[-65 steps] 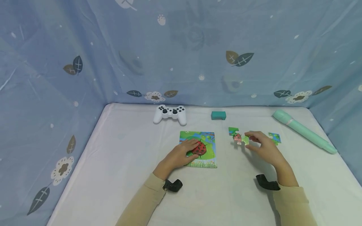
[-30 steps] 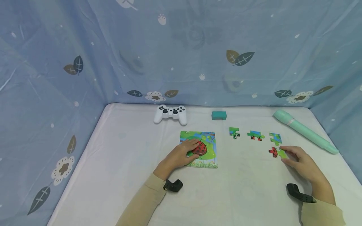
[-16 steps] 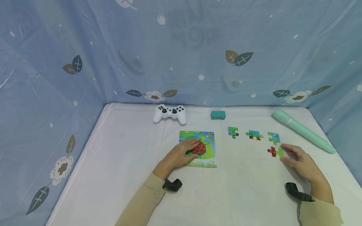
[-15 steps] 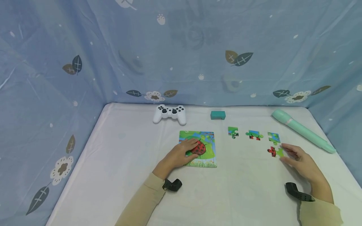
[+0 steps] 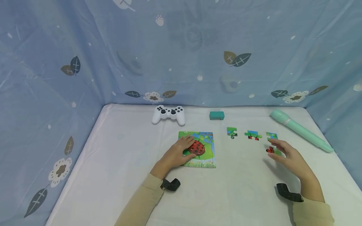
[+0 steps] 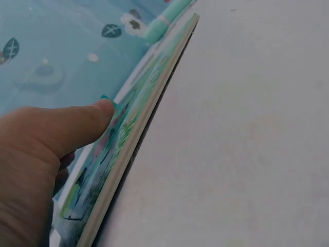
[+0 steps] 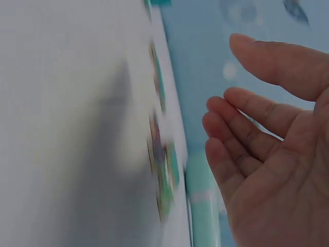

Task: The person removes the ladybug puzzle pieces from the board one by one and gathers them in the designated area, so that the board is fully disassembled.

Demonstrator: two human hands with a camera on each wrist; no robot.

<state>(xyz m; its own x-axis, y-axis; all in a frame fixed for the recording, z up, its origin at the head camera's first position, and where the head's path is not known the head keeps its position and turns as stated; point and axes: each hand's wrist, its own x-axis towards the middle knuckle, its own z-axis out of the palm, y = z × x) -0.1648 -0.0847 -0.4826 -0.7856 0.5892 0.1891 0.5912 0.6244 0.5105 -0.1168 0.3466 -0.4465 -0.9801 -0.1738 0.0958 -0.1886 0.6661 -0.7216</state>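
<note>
My left hand point(image 5: 174, 153) rests on the left side of a square ladybug puzzle point(image 5: 208, 160). In the left wrist view its thumb point(image 6: 85, 123) reaches over the puzzle's edge. My right hand point(image 5: 292, 161) is raised, fingers apart and holding nothing, over a red and green jigsaw piece point(image 5: 270, 150) that it partly covers. Just behind, its fingertips overlap a blue and green jigsaw piece point(image 5: 272, 135). Further left lie a blue, green and red jigsaw piece point(image 5: 253, 135) and a green corner jigsaw piece point(image 5: 232, 131). In the right wrist view, the right palm point(image 7: 288, 180) is bare.
A white game controller point(image 5: 168, 114) and a small teal block point(image 5: 216, 115) sit along the back of the white table point(image 5: 124, 150). A mint-green wand-shaped thing point(image 5: 302, 130) lies diagonally at the right. Blue patterned cloth point(image 5: 181, 47) hangs behind and at both sides.
My right hand carried the red and green piece rightward, set it down below the blue one and let go. It has since risen and shifted slightly left. The left fingers have shifted slightly.
</note>
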